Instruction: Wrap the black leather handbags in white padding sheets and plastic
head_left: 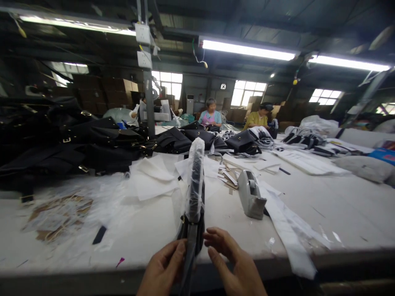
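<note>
A black handbag [200, 230] stands on edge at the front of the white table, its upper part wrapped in thin translucent plastic [195, 176]. My left hand [168, 263] grips the bag's near left side, thumb on top, the other fingers partly hidden. On the other side, my right hand [228, 257] has its fingers apart and slightly curled close to the bag. Whether its fingertips touch the bag I cannot tell. A black strap [188, 271] runs down from the bag between both hands.
A grey tape dispenser [251, 195] stands right of the bag. White paper sheets [154, 174] and clear plastic with brown tags [61, 213] lie to the left. Black bags [105, 139] are heaped behind. Two people [210, 115] sit across the table [324, 205]. A metal post [150, 102] rises at the back.
</note>
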A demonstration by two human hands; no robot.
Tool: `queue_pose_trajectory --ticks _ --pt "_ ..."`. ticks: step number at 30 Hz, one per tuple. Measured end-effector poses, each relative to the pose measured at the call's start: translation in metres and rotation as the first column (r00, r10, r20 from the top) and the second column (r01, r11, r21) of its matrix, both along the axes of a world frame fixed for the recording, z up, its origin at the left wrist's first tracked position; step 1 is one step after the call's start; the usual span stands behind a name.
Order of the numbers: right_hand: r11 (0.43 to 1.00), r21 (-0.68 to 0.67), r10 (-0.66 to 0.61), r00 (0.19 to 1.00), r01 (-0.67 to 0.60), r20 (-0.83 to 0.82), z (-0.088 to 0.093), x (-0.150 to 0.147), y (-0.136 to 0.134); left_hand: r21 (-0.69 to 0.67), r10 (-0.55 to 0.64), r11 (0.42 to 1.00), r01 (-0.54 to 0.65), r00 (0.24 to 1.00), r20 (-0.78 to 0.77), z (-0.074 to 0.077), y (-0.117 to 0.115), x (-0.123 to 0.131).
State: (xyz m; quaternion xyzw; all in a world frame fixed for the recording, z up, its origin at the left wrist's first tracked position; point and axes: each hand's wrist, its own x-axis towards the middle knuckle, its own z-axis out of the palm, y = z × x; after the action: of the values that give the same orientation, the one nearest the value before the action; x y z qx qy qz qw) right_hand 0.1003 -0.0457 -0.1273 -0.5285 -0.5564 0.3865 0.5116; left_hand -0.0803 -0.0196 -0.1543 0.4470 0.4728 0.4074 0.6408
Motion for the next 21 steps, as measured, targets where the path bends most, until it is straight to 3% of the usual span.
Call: queue_pose_trajectory --ticks 2,4,6,8,11,15,21 --pt "0.999 -0.006 -0.032 0.999 0.033 0.038 -0.004 0.012 -0.002 0.136 0.074 0.989 -0.054 0.986 -0.152 0.004 0.003 -0.008" --pt "1.0 -0.005 -0.027 0.998 0.027 0.051 -0.01 0.019 -0.002 0.306 0.229 0.942 -0.138 0.931 -0.284 0.009 0.008 -0.01" --pt "1.0 0.006 -0.013 0.996 0.013 0.086 -0.018 0.023 0.0 0.442 0.367 0.874 -0.204 0.873 -0.321 0.015 0.013 -0.005" --pt "1.0 0.025 0.006 0.99 -0.009 0.138 -0.029 0.023 0.005 0.518 0.411 0.83 -0.207 0.855 -0.316 0.02 0.018 0.008" --pt "0.996 0.06 0.059 0.977 -0.073 0.204 -0.05 0.021 0.015 0.5 0.401 0.848 -0.176 0.829 -0.389 0.024 0.025 0.032" --pt "0.988 0.087 0.109 0.974 -0.128 0.197 -0.074 0.02 0.025 0.397 0.413 0.894 -0.207 0.726 -0.55 0.023 0.032 0.049" --pt "0.997 0.078 0.002 1.0 -0.001 -0.018 -0.085 0.039 0.021 0.429 0.422 0.876 -0.22 0.78 -0.462 0.024 0.051 0.016"
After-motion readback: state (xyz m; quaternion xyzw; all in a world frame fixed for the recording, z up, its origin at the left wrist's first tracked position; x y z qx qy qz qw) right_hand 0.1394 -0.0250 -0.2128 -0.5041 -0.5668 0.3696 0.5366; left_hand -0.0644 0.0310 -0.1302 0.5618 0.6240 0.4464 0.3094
